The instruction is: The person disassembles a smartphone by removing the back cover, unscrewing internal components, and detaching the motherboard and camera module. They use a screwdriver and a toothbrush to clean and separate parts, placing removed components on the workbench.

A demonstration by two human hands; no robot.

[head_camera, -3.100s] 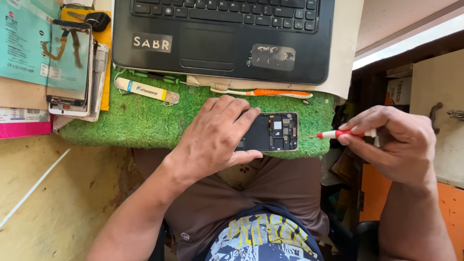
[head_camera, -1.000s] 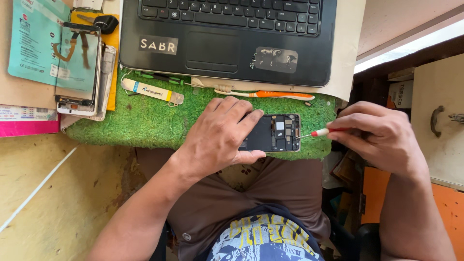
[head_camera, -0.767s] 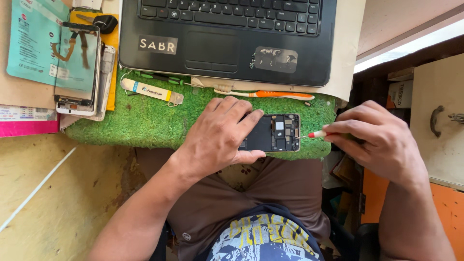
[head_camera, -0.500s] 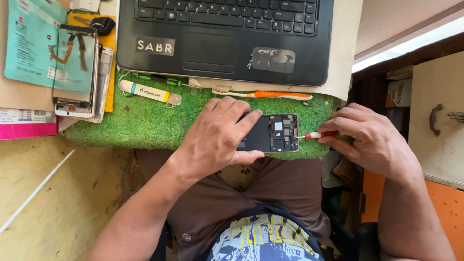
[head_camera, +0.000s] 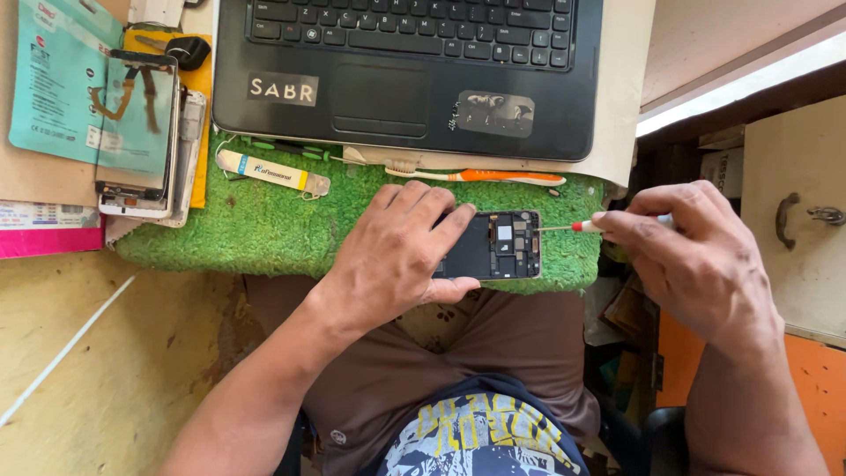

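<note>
An opened black phone (head_camera: pixel 498 246) with its circuit board bare lies on a green turf mat (head_camera: pixel 264 229) near the mat's front edge. My left hand (head_camera: pixel 397 256) presses down on the phone's left part and covers it. My right hand (head_camera: pixel 696 256) grips a thin screwdriver (head_camera: pixel 573 227) with a red-and-white collar. Its metal tip touches the phone's right edge near the top.
A black laptop (head_camera: pixel 405 70) sits behind the mat. An orange toothbrush (head_camera: pixel 493 175) and a white flat tool (head_camera: pixel 273 171) lie on the mat's far side. Dismantled phone parts (head_camera: pixel 145 132) and a teal package (head_camera: pixel 53 79) lie at left. A cupboard door with a handle (head_camera: pixel 793 220) stands at right.
My right hand came in from the right and brought the screwdriver tip to the phone's right edge. My left hand has stayed on the phone.
</note>
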